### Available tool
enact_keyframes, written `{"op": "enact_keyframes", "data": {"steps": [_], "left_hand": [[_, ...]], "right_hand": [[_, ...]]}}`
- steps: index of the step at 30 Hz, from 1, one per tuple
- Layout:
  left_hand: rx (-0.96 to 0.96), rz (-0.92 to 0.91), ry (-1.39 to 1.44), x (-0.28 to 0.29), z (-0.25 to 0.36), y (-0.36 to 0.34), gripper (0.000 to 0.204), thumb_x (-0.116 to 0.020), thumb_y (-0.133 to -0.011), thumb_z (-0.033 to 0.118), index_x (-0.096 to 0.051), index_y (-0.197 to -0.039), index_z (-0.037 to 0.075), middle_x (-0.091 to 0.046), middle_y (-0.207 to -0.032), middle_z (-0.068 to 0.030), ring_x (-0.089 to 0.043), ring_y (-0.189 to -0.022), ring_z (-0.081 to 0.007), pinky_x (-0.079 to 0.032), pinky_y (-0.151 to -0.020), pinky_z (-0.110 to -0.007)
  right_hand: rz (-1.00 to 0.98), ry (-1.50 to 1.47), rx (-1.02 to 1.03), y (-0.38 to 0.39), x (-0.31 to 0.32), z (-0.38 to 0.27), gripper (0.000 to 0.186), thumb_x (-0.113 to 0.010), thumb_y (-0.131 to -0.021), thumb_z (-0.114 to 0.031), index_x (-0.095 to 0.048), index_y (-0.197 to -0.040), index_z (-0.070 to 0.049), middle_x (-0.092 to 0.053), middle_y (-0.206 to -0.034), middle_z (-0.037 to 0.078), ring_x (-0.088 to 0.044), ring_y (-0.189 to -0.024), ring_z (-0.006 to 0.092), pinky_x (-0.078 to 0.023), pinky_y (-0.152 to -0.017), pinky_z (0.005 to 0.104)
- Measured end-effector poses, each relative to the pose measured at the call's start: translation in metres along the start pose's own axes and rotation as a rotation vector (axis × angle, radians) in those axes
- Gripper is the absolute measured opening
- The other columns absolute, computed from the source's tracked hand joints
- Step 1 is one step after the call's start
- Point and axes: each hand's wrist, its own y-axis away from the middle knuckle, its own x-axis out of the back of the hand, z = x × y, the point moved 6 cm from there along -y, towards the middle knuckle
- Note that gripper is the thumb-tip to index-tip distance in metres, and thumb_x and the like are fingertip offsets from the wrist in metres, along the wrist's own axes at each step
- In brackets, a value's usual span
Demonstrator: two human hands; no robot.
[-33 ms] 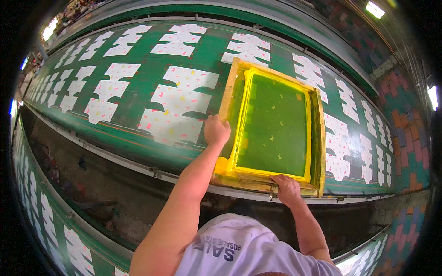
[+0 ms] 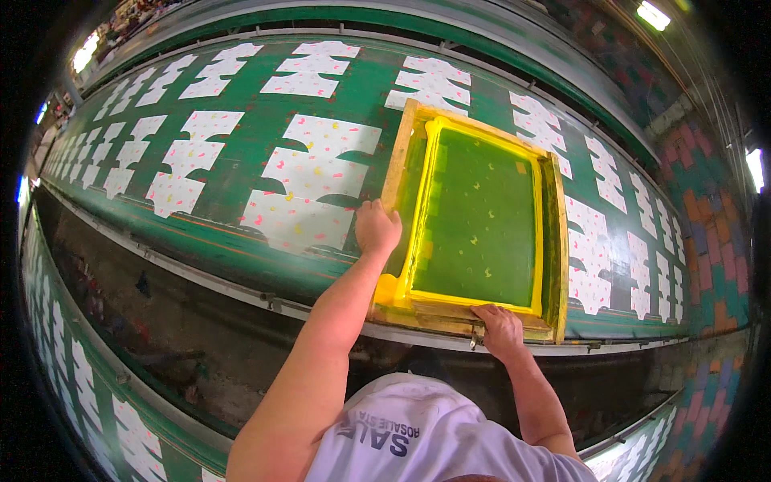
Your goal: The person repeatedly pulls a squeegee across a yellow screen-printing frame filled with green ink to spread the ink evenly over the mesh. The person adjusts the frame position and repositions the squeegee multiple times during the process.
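A wooden-framed printing screen (image 2: 482, 213) lies on the long green table, its mesh green and translucent with small pale motifs. Bright yellow ink lines the inside of the frame and pools at its near left corner. My left hand (image 2: 377, 227) is closed on the frame's left side rail. At the near rail, my right hand (image 2: 499, 328) is closed over the wood, beside a small metal fitting (image 2: 477, 335). Left of the screen lies a white fabric piece (image 2: 313, 181) with curved cut-outs and pink, red and yellow motifs.
Two rows of similar printed fabric pieces (image 2: 201, 153) run along the green table (image 2: 229, 173), continuing right of the screen. A metal rail (image 2: 273, 304) edges its near side. Behind me a second green table (image 2: 80, 402) carries more pieces. Coloured floor tiles (image 2: 707, 241) lie at right.
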Motion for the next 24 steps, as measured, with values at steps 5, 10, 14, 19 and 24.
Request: {"op": "enact_keyframes", "data": {"steps": [5,10,14,19,24], "left_hand": [[0.015,-0.024,-0.002,-0.004,-0.001,-0.002,0.041,-0.079,-0.096,0.03,-0.07,-0.12,-0.002,-0.069,-0.12,-0.022,-0.066,-0.118,-0.0434,-0.057,-0.1,-0.054],[-0.044,0.047,-0.022,-0.006,-0.001,-0.013,0.043,-0.082,-0.094,0.029,-0.068,-0.123,0.0,-0.069,-0.12,-0.0215,-0.065,-0.119,-0.0448,-0.055,-0.102,-0.056],[-0.044,0.086,-0.004,-0.011,0.005,-0.012,0.039,-0.082,-0.092,0.026,-0.069,-0.121,0.004,-0.07,-0.114,-0.0217,-0.066,-0.111,-0.0462,-0.054,-0.096,-0.058],[0.015,0.069,-0.002,-0.012,0.008,-0.013,0.034,-0.078,-0.102,0.033,-0.071,-0.118,0.004,-0.069,-0.11,-0.0158,-0.066,-0.104,-0.04,-0.054,-0.091,-0.052],[0.129,0.058,0.012,-0.016,0.0,-0.014,0.031,-0.073,-0.108,0.033,-0.07,-0.114,0.003,-0.068,-0.107,-0.015,-0.066,-0.101,-0.0377,-0.054,-0.09,-0.05]], "right_hand": [[0.184,0.034,0.095,-0.026,-0.01,0.011,0.059,-0.069,-0.079,0.005,-0.079,-0.133,-0.016,-0.077,-0.127,0.01,-0.074,-0.117,0.0359,-0.059,-0.1,0.0501],[0.172,0.112,0.032,-0.118,-0.007,0.055,0.057,-0.07,-0.082,0.005,-0.077,-0.134,-0.017,-0.076,-0.126,0.011,-0.073,-0.116,0.0373,-0.058,-0.101,0.0494],[0.194,0.138,0.081,-0.205,0.0,0.105,0.054,-0.07,-0.087,-0.001,-0.074,-0.138,-0.02,-0.075,-0.122,0.013,-0.073,-0.114,0.0357,-0.059,-0.101,0.0494],[0.149,0.242,0.028,-0.319,0.006,0.169,0.049,-0.067,-0.096,-0.005,-0.074,-0.142,-0.022,-0.074,-0.13,0.012,-0.074,-0.119,0.0321,-0.059,-0.104,0.0467],[0.128,0.269,0.011,-0.424,0.021,0.224,0.05,-0.066,-0.099,-0.008,-0.073,-0.145,-0.025,-0.074,-0.137,0.012,-0.075,-0.122,0.0335,-0.061,-0.105,0.0482]]}}
